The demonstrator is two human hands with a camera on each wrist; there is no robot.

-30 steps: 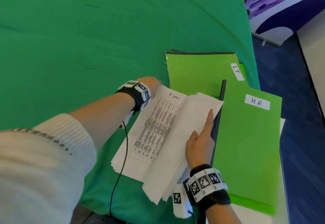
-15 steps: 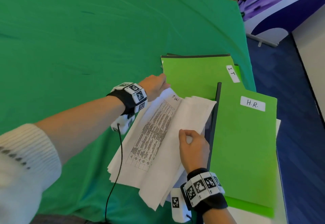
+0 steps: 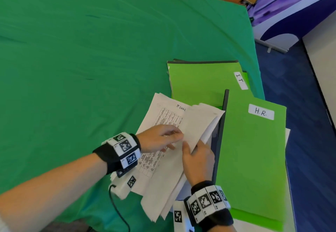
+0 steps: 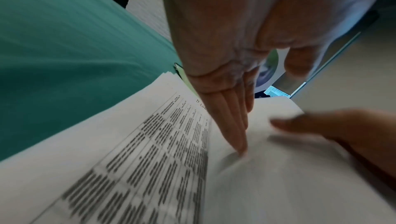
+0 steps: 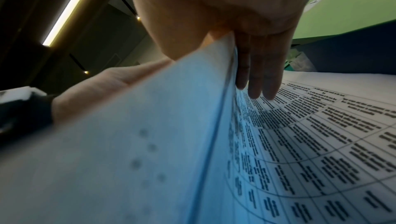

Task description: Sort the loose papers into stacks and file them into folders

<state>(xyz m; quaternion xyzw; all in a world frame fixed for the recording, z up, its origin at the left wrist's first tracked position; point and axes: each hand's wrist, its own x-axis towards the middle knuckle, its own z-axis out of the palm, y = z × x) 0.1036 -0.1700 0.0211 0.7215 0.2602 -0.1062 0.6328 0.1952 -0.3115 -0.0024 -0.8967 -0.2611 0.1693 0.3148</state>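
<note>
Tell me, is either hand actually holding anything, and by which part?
The right hand pinches a lifted bundle of white paper sheets at its near long edge, thumb above, fingers beneath. The left hand holds nothing; its straight fingers press on the printed table sheet.

Green-clothed table [image 3: 91,58] bears papers [image 3: 163,182], 2 folders [image 3: 203,80].

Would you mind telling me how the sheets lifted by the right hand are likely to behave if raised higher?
Probably floppy: the lifted sheets already curve above the printed page. Likely to fan apart, since their edges look splayed. The right hand pinches one edge only, so they may sag.
</note>
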